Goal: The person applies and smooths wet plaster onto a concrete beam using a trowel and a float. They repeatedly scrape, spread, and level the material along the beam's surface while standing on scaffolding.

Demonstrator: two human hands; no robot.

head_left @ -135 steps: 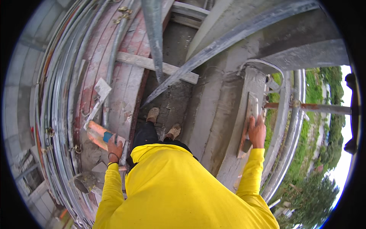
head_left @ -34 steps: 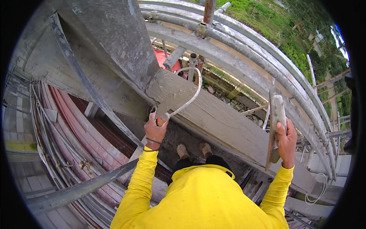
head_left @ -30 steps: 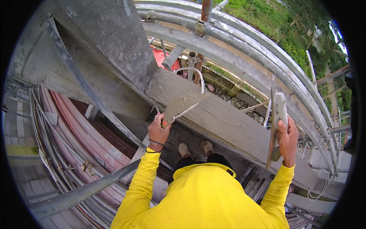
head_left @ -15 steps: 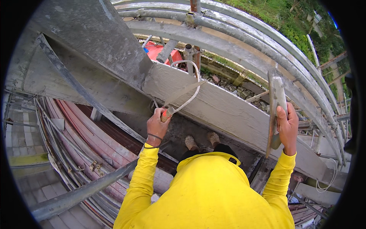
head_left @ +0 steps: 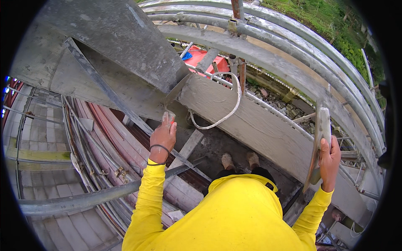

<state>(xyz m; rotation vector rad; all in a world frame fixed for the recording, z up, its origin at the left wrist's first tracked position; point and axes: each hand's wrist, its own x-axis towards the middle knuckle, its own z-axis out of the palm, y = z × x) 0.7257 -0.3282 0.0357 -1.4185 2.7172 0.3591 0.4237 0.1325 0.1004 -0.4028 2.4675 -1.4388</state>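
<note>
My left hand [head_left: 162,140] is closed around the red-marked handle of a trowel [head_left: 176,91]. Its thin blade reaches up to the corner where a grey plastered ledge [head_left: 247,119] meets a concrete column [head_left: 121,46]. On the right, my right hand [head_left: 330,161] grips the pale handle of a plasterer's float [head_left: 312,163]. The float is turned on edge, with its board beside the far right part of the ledge. A loop of white rope [head_left: 234,109] hangs across the ledge just right of the trowel. Wet-looking smears cover the ledge's surface.
Curved metal pipes [head_left: 289,39] run beyond the ledge, with rubble [head_left: 284,106] and a red sheet [head_left: 205,58] below. A metal pipe [head_left: 96,193] crosses at lower left, over reddish curved panels [head_left: 125,146]. My shoes [head_left: 227,161] stand on a narrow dusty floor.
The trowel blade has swung from over the ledge to the column corner, and my left hand has moved up and left. My right hand still holds the float; the view has shifted.
</note>
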